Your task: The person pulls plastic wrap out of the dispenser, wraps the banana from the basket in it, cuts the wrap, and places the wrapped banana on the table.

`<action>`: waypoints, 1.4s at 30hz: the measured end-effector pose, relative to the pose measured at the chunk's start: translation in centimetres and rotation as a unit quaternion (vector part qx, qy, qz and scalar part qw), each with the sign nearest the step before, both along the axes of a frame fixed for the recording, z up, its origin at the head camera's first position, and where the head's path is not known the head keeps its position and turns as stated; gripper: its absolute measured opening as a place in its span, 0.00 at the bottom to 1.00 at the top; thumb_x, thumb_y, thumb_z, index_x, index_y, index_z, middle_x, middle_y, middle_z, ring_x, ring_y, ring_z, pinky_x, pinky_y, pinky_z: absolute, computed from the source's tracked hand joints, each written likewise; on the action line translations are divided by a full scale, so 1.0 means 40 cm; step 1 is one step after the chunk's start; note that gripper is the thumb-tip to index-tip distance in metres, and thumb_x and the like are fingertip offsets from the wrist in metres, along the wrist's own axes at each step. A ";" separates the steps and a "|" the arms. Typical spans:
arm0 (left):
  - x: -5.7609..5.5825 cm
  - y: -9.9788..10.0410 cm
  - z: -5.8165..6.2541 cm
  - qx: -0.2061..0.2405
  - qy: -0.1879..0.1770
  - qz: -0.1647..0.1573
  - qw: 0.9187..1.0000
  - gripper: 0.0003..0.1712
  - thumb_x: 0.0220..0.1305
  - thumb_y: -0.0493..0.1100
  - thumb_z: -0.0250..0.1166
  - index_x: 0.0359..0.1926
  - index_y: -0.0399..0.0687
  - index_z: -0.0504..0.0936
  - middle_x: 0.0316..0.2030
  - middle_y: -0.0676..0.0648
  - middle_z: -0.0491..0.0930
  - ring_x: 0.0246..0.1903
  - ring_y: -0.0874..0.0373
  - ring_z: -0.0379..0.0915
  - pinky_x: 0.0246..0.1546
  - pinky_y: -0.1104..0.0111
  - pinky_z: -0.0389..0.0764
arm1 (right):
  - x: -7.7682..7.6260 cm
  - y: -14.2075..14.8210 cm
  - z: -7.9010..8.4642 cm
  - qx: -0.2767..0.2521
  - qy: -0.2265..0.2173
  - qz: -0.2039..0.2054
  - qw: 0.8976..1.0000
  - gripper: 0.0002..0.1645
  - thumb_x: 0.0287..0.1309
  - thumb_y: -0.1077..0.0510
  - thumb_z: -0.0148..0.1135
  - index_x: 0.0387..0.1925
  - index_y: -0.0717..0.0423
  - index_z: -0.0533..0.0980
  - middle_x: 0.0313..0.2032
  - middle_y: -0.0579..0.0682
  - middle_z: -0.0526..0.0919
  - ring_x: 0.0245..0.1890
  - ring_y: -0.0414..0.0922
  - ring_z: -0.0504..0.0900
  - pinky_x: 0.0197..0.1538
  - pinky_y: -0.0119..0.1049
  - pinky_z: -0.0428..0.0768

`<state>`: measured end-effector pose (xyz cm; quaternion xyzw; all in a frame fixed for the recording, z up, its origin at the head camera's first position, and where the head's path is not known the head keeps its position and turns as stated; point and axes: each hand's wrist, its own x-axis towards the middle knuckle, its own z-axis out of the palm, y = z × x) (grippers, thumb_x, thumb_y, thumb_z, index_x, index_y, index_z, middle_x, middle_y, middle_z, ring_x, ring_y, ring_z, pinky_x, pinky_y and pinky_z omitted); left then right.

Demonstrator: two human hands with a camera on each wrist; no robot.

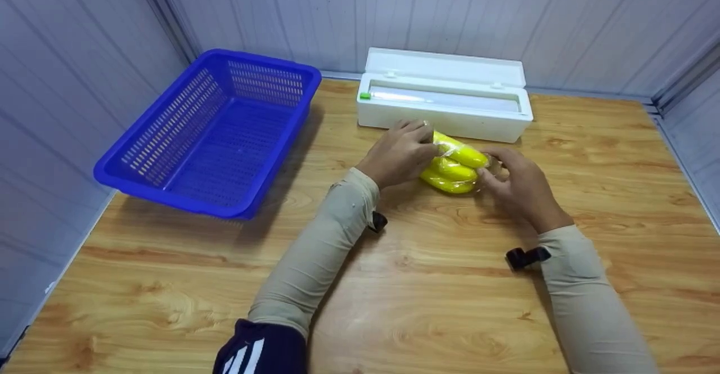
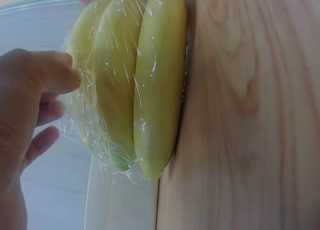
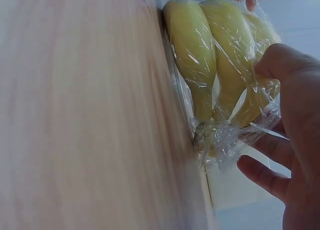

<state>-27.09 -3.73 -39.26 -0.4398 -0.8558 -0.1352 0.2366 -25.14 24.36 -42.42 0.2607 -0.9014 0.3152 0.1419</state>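
A bunch of yellow bananas (image 1: 450, 169), wrapped in clear cling film (image 3: 225, 140), lies on the wooden table between my two hands. At its left side, my left hand (image 1: 400, 153) pinches the film between thumb and forefinger, as the left wrist view shows. My right hand (image 1: 526, 188) holds the other end, its thumb (image 3: 280, 62) against a banana and its fingers around the bunched film near the stems. Three bananas (image 2: 160, 85) show side by side in the left wrist view.
Just behind the bananas stands a long white cling film box (image 1: 444, 120), lid raised, with a film roll (image 1: 450, 99) and a green piece (image 1: 365, 96) inside. To the left sits a blue plastic basket (image 1: 270, 166). Pale panel walls (image 1: 439, 14) border the table (image 1: 416, 306).
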 end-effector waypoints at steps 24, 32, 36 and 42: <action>0.028 0.043 -0.002 -0.077 -0.035 0.027 0.996 0.17 0.74 0.53 0.56 0.55 0.62 0.86 0.41 0.50 0.79 0.42 0.54 0.73 0.44 0.62 0.73 | -0.013 0.012 -0.011 -0.086 0.025 0.009 0.996 0.24 0.60 0.68 0.67 0.59 0.58 0.79 0.56 0.56 0.80 0.58 0.53 0.76 0.61 0.54 0.72; 0.028 0.042 -0.002 -0.074 -0.058 0.032 0.995 0.17 0.73 0.54 0.57 0.57 0.64 0.85 0.42 0.49 0.77 0.44 0.54 0.72 0.45 0.63 0.74 | -0.012 0.001 -0.004 -0.057 0.086 0.053 0.993 0.33 0.60 0.73 0.65 0.65 0.53 0.75 0.58 0.56 0.79 0.58 0.53 0.77 0.59 0.49 0.76; 0.024 0.041 -0.004 -0.053 -0.090 0.023 0.994 0.16 0.73 0.53 0.59 0.56 0.61 0.86 0.43 0.49 0.77 0.44 0.55 0.71 0.43 0.65 0.73 | -0.013 -0.004 -0.006 -0.060 0.115 0.083 0.988 0.28 0.59 0.76 0.64 0.60 0.56 0.79 0.55 0.55 0.81 0.55 0.55 0.79 0.60 0.37 0.75; 0.016 0.030 0.000 0.034 -0.138 0.024 0.990 0.14 0.71 0.49 0.62 0.51 0.53 0.88 0.41 0.50 0.77 0.40 0.58 0.69 0.39 0.69 0.73 | -0.016 -0.007 -0.007 -0.085 0.118 0.086 0.986 0.25 0.59 0.75 0.64 0.56 0.56 0.82 0.52 0.54 0.84 0.53 0.54 0.81 0.59 0.27 0.72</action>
